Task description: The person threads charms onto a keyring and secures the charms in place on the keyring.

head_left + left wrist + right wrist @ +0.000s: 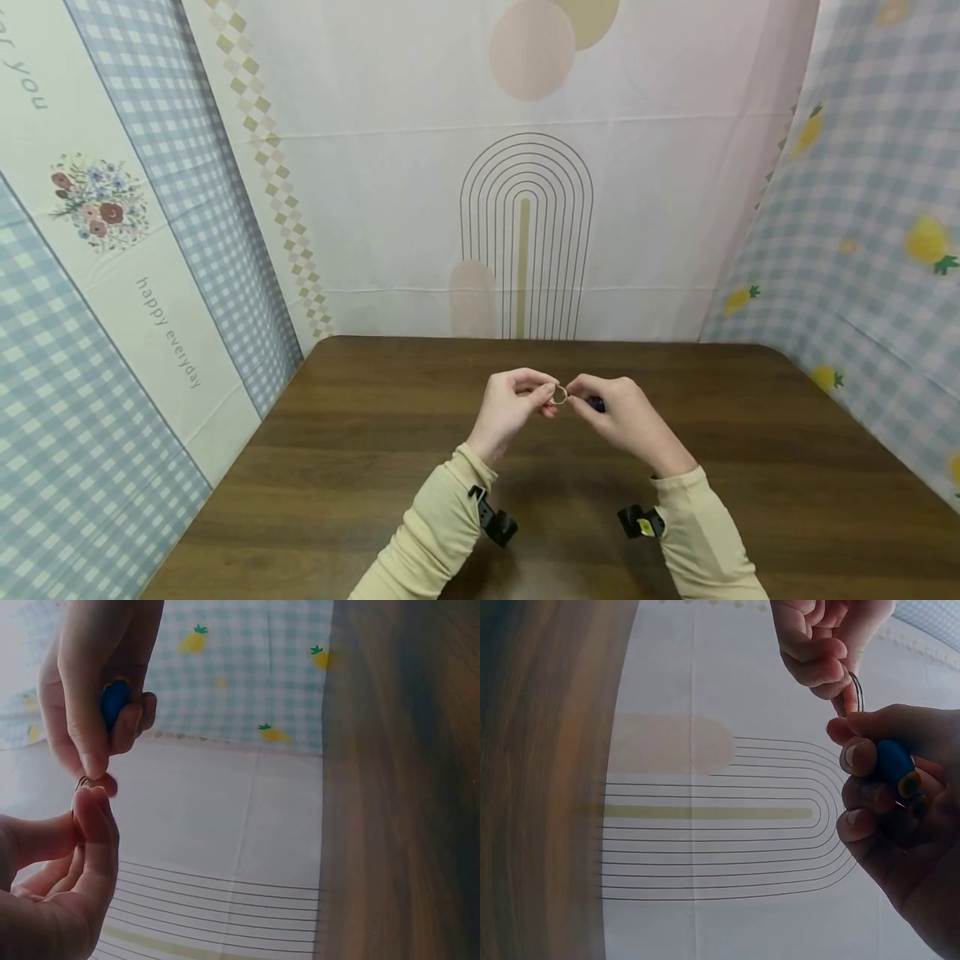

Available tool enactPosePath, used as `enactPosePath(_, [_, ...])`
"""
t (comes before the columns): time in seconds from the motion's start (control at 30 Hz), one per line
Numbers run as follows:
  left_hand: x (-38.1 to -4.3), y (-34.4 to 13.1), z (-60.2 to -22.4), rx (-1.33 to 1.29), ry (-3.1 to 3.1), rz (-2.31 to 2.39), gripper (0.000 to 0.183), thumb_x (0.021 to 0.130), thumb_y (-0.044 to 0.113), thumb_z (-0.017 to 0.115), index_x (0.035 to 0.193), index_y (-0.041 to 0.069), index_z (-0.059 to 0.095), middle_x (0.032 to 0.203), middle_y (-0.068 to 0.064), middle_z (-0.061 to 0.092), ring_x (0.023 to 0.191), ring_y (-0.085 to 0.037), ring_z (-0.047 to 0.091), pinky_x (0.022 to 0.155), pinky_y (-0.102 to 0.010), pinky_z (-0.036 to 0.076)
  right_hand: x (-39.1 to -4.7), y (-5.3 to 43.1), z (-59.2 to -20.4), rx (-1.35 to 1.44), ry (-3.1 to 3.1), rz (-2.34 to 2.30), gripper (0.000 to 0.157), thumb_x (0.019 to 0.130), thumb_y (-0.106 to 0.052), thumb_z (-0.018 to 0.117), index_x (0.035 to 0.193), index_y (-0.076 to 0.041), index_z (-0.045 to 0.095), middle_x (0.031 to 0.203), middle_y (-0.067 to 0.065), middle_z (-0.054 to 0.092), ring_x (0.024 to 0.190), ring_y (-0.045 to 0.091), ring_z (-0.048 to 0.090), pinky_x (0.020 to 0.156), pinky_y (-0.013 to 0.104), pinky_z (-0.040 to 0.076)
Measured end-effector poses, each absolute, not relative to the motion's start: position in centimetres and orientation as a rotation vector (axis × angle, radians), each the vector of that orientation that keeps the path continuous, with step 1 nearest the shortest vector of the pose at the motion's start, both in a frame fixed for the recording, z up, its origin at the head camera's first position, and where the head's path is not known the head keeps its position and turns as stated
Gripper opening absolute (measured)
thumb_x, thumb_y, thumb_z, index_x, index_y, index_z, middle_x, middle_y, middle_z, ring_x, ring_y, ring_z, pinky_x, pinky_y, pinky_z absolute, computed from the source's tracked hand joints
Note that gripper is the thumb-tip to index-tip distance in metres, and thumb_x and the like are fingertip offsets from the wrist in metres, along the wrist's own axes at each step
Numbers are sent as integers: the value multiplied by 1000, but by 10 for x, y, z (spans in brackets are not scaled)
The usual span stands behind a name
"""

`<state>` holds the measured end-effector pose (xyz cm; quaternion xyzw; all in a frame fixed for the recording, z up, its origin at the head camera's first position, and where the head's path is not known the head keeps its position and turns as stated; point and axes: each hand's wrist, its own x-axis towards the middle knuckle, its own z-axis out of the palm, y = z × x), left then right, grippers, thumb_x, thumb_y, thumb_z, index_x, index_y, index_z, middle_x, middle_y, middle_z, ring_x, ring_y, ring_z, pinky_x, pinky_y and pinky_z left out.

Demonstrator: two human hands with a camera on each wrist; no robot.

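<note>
Above the table my left hand (510, 404) pinches a thin metal key ring (559, 395) between thumb and fingers. My right hand (618, 412) meets the ring's other side with its thumb and index fingertips. Against the palm, the curled fingers of that hand hold a small blue keychain charm (895, 763), with rounded orange-yellow ends in the right wrist view. Part of the charm is hidden by the fingers. In the left wrist view the ring (80, 783) shows only as a narrow loop between both hands' fingertips.
The brown wooden table (360, 467) spreads beneath both hands. A white printed cloth (375, 208) hangs behind its far edge, with blue checked cloths (862, 275) at the sides. Black wrist cameras (498, 527) are strapped over the beige sleeves (427, 533).
</note>
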<state>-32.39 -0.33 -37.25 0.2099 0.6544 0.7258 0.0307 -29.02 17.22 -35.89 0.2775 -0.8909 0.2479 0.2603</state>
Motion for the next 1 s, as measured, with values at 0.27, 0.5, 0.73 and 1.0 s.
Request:
enactPosePath(0.27, [-321,-3,-367,733,2025,2076,24,94,1,59,113,-11,63,104,-32,66,68,-5,63,78,-37,59,-291,174,-359,674,-2407,694,11,84,0,67,86,-10,71,70,-4,70,59,-3,53,56,19,45])
enactPosePath(0.5, [-321,-1,-369,666,2039,2190,23,91,-6,59,113,-14,60,104,-40,62,65,-6,63,73,-30,59,-293,175,-360,726,-2457,739,16,84,1,67,100,-5,69,66,-5,68,55,-5,50,53,18,41])
enactPosePath(0.73, [-318,-6,-372,709,2224,2126,12,90,-3,63,96,-13,67,92,-35,66,61,-6,60,63,-25,57,-286,171,-361,816,-2419,737,15,82,0,71,96,-5,68,64,-7,66,55,-7,47,51,17,39])
enactPosePath(1.0, [-318,-12,-374,743,2329,1898,11,90,0,64,91,-10,68,82,-30,68,56,-6,55,57,-21,51,-282,173,-360,940,-2466,638,11,84,-1,69,92,-8,69,74,-5,72,64,-4,57,56,18,46])
